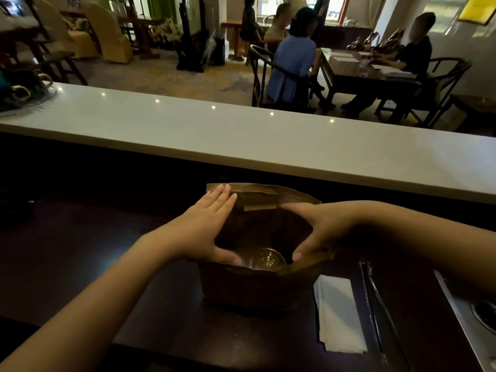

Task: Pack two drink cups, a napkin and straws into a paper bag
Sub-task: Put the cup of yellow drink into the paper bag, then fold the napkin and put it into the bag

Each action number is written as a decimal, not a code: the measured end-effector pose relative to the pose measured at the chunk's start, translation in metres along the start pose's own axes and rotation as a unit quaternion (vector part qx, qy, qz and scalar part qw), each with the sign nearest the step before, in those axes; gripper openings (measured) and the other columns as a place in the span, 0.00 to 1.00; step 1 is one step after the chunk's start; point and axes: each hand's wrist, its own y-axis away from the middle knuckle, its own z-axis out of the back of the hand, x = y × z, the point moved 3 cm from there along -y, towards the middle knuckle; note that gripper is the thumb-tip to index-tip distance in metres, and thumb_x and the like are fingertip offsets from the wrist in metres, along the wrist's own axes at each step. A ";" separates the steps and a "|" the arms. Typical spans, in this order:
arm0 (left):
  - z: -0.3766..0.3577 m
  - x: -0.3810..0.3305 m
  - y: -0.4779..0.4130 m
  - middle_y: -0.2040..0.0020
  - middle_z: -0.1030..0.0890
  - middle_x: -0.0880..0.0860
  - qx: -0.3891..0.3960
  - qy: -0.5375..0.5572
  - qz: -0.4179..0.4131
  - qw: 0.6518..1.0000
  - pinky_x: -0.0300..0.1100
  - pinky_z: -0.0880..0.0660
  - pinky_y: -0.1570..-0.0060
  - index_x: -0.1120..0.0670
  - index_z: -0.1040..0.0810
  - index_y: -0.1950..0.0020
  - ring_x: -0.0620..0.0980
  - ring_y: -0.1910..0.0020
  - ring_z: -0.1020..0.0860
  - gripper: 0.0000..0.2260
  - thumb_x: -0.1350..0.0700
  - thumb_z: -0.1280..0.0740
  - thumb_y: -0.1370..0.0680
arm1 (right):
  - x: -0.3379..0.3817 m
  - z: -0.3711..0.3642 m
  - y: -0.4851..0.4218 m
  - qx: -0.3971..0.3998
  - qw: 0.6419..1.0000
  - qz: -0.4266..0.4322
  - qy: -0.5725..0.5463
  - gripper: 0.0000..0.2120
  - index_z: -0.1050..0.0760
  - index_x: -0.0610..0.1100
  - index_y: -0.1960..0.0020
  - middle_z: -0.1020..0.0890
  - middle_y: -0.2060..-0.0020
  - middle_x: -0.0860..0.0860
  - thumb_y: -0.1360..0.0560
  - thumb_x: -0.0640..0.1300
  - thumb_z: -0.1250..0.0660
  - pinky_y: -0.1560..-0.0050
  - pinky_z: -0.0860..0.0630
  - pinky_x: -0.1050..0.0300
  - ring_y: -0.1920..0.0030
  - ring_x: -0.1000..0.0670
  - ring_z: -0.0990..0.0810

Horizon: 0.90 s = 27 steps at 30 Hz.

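A brown paper bag stands open on the dark counter in front of me. Inside it I see the clear lid of one drink cup; a second cup is not visible. My left hand lies flat against the bag's left rim, thumb hooked inside the opening. My right hand presses the right rim, thumb inside, spreading the mouth. A white folded napkin lies on the counter right of the bag. Beside it lie dark wrapped straws.
A white raised bar top runs across behind the bag. A metal sink edge sits at the far right. A tray with cups stands at the far left. People sit at tables beyond the bar.
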 end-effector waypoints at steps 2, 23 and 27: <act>0.002 -0.002 -0.003 0.26 0.67 0.51 -0.004 0.021 0.009 1.000 0.39 0.65 0.34 0.53 0.65 0.27 0.45 0.32 0.70 0.51 0.33 0.35 0.33 | -0.002 0.012 0.009 -0.023 0.999 0.024 -0.018 0.49 0.54 0.53 0.25 0.43 0.25 0.52 0.34 0.54 0.26 0.43 0.36 0.64 0.31 0.52 0.38; -0.030 -0.203 -0.041 0.48 0.18 0.51 -0.244 0.218 -0.035 0.944 0.38 0.27 0.51 0.51 0.22 0.43 0.45 0.50 0.22 0.11 0.54 0.36 0.24 | -0.134 -0.035 0.073 -0.197 0.980 -0.009 -0.019 0.19 0.26 0.44 0.39 0.20 0.43 0.48 0.28 0.50 0.31 0.48 0.30 0.64 0.47 0.53 0.23; -0.085 -0.232 -0.055 0.50 0.19 0.53 -0.260 0.044 -0.032 0.964 0.43 0.29 0.48 0.54 0.23 0.46 0.51 0.49 0.24 0.10 0.58 0.40 0.23 | -0.168 -0.103 0.048 -0.166 0.984 -0.060 -0.022 0.20 0.27 0.40 0.38 0.21 0.42 0.43 0.27 0.48 0.32 0.45 0.28 0.57 0.43 0.47 0.23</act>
